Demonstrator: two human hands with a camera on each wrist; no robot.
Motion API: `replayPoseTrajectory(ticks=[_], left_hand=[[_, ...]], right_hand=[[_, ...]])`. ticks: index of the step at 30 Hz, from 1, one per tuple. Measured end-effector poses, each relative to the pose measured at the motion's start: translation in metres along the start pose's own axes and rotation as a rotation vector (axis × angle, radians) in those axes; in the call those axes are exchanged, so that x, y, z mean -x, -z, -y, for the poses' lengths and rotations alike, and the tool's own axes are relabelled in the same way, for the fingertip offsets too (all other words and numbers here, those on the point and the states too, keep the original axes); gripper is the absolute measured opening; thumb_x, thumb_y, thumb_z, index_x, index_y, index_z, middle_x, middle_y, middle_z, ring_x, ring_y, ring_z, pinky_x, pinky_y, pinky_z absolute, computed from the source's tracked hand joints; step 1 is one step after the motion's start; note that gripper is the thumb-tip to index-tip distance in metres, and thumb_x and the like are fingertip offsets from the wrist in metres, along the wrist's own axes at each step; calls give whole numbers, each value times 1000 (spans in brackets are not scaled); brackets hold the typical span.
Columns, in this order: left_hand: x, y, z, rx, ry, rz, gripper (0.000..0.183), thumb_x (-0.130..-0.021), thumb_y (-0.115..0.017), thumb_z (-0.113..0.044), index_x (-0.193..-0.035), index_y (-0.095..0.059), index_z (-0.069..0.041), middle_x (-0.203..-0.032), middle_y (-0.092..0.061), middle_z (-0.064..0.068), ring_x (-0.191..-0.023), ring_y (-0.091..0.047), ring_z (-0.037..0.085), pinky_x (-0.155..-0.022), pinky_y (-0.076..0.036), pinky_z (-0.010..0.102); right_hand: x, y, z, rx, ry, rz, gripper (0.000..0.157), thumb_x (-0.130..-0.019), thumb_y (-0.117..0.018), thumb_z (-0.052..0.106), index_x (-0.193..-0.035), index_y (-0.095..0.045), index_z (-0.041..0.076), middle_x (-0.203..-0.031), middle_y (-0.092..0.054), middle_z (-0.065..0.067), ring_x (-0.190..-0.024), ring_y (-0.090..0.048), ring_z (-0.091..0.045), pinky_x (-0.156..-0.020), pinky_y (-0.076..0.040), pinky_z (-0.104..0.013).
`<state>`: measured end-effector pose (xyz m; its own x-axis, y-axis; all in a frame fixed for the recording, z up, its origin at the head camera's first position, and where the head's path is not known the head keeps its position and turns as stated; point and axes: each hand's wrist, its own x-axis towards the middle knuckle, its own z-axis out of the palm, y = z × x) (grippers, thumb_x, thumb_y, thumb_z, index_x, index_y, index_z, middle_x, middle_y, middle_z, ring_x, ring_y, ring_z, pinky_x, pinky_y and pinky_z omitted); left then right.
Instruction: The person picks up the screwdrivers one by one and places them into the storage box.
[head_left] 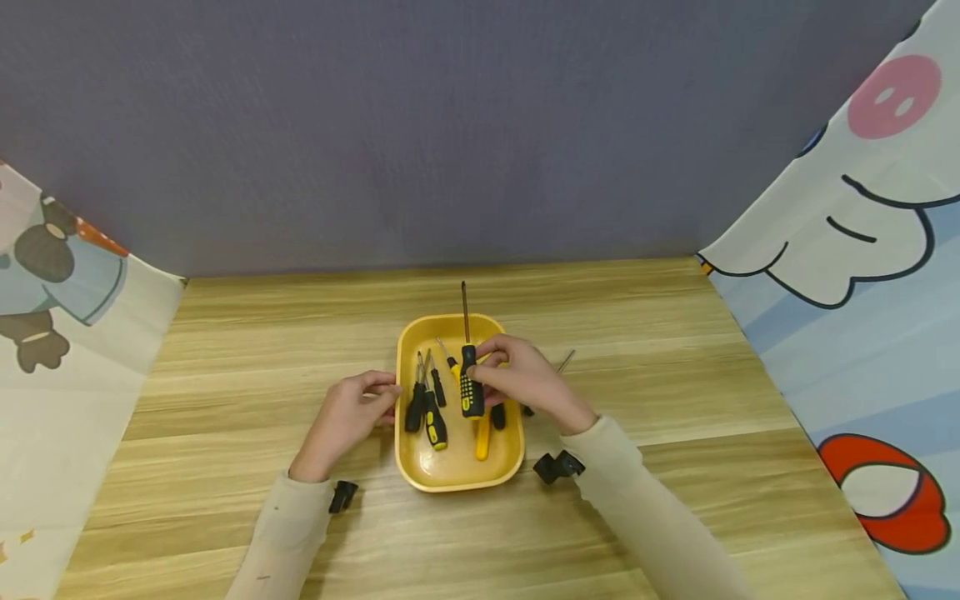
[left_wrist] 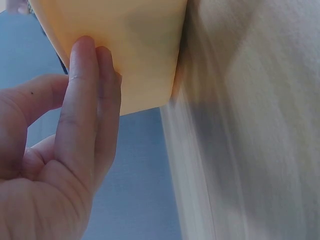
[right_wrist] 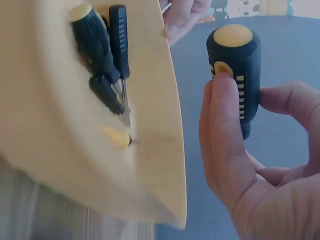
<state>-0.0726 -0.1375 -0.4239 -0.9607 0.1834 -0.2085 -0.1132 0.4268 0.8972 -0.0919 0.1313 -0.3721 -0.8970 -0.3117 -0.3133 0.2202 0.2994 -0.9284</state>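
My right hand (head_left: 527, 382) holds a screwdriver (head_left: 470, 392) by its black handle with yellow markings, above a yellow tray (head_left: 459, 485). Its shaft points away from me. In the right wrist view, thumb and fingers pinch the handle from opposite sides. My left hand (head_left: 351, 414) holds the tray's left edge, thumb at the rim and fingers (left_wrist: 77, 95) against the outer wall. Inside the tray lie several more screwdrivers: a black one (head_left: 415, 408), a black-and-yellow one (head_left: 435, 423), and a small black one (head_left: 437, 387). A yellow handle (head_left: 482, 440) lies partly under the held screwdriver.
To the tray's right, partly hidden by the right hand, another metal shaft (head_left: 567, 360) lies on the wooden table (head_left: 300, 333). A grey panel (head_left: 450, 133) rises behind the table. Printed cartoon sheets (head_left: 862, 350) stand at both sides.
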Motion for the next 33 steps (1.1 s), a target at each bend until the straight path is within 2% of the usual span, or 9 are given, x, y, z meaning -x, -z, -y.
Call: replayPoseTrajectory(ticks=[5,11,19,25,33], left_hand=[[0,0,0,2,-5,2,33,-97,-65,-11,-125,-62,6,-106,-67,17,-74,-71,20,-67,-64,33],[0,0,-1,-3,-5,8,33,-97,-65,-11,-126,-62,6,-106,-67,17,-74,-71,20,-68,-64,33],[-1,1,-1,9,-10,11,32,-98,-63,-8,-126,-62,8,-106,-67,17,-75,-71,21,-68,-64,33],[-2,1,1,14,-15,13,32,-98,-63,-8,-125,-61,8,-105,-67,18,-75,-71,21,-68,-64,34],[-2,1,1,13,-8,10,32,-98,-63,-10,-125,-62,7,-105,-67,17,-76,-72,20,-69,-65,35]], right_hand=[[-3,-10,5,17,20,21,38,-92,-70,14,-124,-57,-3,-99,-62,-18,-69,-70,-28,-73,-63,-51],[-6,-17,4,39,-7,27,36,-91,-71,16,-120,-59,0,-96,-62,-17,-67,-70,-29,-73,-62,-55],[-10,-23,1,112,-35,59,34,-90,-73,17,-117,-60,1,-94,-64,-15,-68,-71,-30,-68,-64,-50],[-15,-32,-5,100,-76,101,33,-90,-74,14,-114,-59,-2,-91,-65,-15,-69,-70,-29,-67,-64,-47],[-19,-38,-7,109,-98,139,30,-91,-73,16,-112,-58,0,-89,-67,-14,-68,-70,-25,-71,-63,-52]])
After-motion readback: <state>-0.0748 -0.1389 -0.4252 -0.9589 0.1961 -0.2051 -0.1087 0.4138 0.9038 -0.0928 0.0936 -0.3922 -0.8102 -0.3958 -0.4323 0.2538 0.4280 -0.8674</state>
